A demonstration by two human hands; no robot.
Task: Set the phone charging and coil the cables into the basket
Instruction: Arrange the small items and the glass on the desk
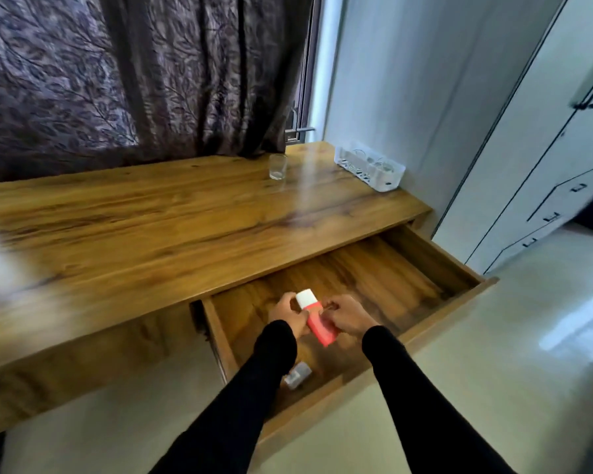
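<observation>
Basket point(374, 172) contents blurred, unclear

Home bedroom, patterned curtain point(117, 77), wooden desk point(172, 213), white wardrobe point(528, 148)

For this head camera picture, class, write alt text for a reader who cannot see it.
Both hands, left hand and right hand, hold a red-and-white box over an open wooden drawer. On the desk behind stand a glass and a white basket.
</observation>
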